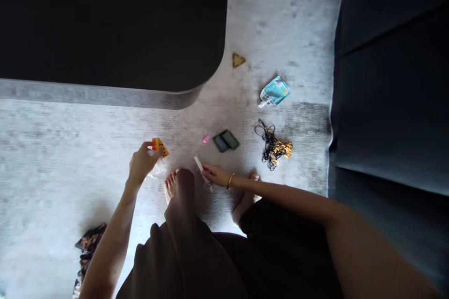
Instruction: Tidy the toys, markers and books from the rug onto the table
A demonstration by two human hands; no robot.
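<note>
My left hand is closed on a small orange-yellow packet with black markings, held at its edge. Just below that hand is some crumpled clear plastic; I cannot tell if the hand grips it too. Between my feet, my right hand pinches a slim white stick-like object, whose kind I cannot make out. Nearest to it on the carpet lie a small pink item and a dark two-panel flat device or case.
A tangle of black and orange cords, a blue-and-white pouch and a brown triangle lie on the grey carpet. A black rounded-corner table fills the upper left. A dark sofa borders the right. Patterned cloth lies lower left.
</note>
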